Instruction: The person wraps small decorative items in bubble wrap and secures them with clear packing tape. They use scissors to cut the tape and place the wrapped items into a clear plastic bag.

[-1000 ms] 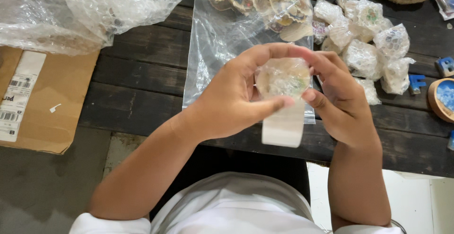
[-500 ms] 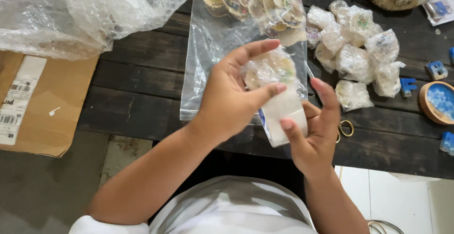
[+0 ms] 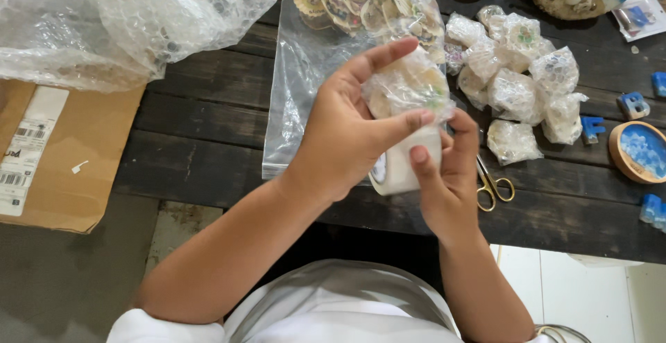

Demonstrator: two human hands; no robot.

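Middle of the frame, both hands are up over the dark wooden table [image 3: 208, 135]. The left hand [image 3: 347, 135] has its fingers curled around a small bubble-wrapped bundle [image 3: 406, 86] — thumb pressed across the front, fingertips reaching over the top. Right below it the right hand [image 3: 447, 183] grips a roll of clear tape [image 3: 402, 166], thumb flat on the roll's face and the other fingers wrapped behind it. Bundle and tape roll are touching, the bundle sitting right on top of the roll.

Behind the hands, a clear plastic bag [image 3: 305, 100] lies flat on the table, with shell-decorated round pieces [image 3: 354, 0] showing through its top end at the upper middle of the frame. To the right of the hands there's a pile of already wrapped bundles [image 3: 517, 76], and just beside the right hand a small pair of gold-handled scissors [image 3: 492, 185] lies on the planks.

Far right: a round wooden dish with blue filling [image 3: 639, 150] and a few small blue blocks [image 3: 635, 104]. Upper left is a big heap of bubble wrap [image 3: 118, 17], spilling over a brown cardboard box [image 3: 62, 156] at the left edge — the box sits lower than the table.
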